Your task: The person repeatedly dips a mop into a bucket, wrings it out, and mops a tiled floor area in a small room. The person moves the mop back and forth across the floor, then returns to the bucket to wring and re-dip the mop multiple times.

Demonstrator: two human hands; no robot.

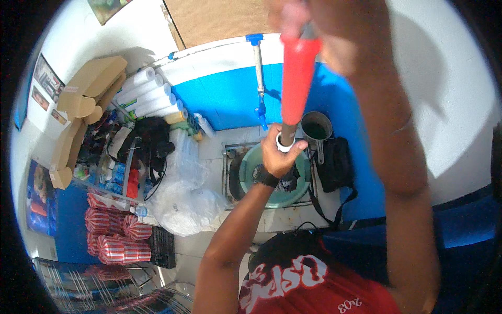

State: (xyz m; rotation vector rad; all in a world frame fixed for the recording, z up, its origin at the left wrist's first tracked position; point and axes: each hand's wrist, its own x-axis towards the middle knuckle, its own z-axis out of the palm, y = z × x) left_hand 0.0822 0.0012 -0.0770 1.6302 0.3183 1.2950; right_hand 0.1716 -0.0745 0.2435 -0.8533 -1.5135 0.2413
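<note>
A grey rod (288,134) with a bright red tapered sleeve (299,78) stands nearly upright before me. My right hand (325,31), blurred at the top edge, is closed around its upper end; the exact grip is partly hidden. Lower down, my left hand (276,155) wraps a white pipe end (285,144), and the rod's bottom sits inside that opening. Beneath my left hand is a green plastic basin (248,172) with dark wet-looking cloth (289,181) in it. The basin rests in a sink (234,165). How far the pipe reaches down is hidden by my hand.
A blue tap (261,113) hangs from a wall pipe (257,66). Right of the basin are a saucepan (317,125) and a black bag (333,167) with a strap. Leftward lie clear plastic bags (188,208), white rolls (151,94), a cluttered shelf (113,161) and striped packs (121,249).
</note>
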